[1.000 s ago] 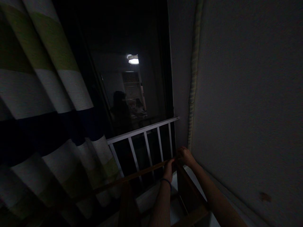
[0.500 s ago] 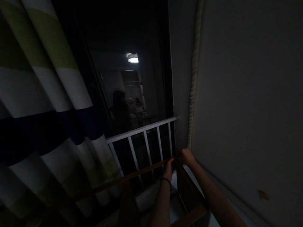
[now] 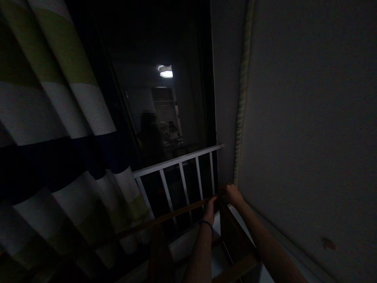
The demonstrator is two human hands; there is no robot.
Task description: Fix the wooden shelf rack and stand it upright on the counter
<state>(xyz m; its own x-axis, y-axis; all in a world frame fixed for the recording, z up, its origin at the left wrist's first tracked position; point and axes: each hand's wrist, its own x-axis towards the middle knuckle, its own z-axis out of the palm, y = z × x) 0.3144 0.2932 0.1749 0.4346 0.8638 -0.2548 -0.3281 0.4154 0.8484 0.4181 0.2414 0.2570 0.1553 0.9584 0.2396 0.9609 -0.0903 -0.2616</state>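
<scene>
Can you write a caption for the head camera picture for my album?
Both hands, left hand and right hand, grip the wooden frame by a dark window.

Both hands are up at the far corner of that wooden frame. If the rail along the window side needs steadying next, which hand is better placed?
Left, probably. The left hand already grips the end of the wooden rail running along the window side, while the right hand sits on the corner nearest the wall.

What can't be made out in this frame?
- Head view: whether the left hand and right hand grip the wooden frame or just rest on it; too dark.
- The frame's lower part: cut off by the bottom edge.
- The reflection in the window: dim and blurred.
</scene>
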